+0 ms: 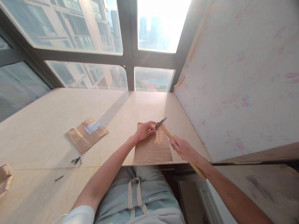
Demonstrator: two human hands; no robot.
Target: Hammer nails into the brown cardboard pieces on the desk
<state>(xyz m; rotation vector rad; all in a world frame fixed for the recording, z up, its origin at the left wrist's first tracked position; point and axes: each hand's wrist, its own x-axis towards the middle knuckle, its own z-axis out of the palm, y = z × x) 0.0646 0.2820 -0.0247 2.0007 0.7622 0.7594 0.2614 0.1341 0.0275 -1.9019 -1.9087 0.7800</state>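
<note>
A hammer with a dark metal head and a long wooden handle is gripped in my right hand. Its head rests low over the fingertips of my left hand, so close that I cannot tell whether they touch. The left thumb and fingers are pinched together above the cardboard sheet; whatever is between them is too small or hidden to make out. Rows of small holes cover the middle of this brown sheet, which lies flat at the front edge of the wooden surface.
To the left lies a folded cardboard piece with a white label. Several dark screws or nails sit nearer, with a single one apart. A brown paper object is at the left edge. A flowered wall bounds the right, windows the back.
</note>
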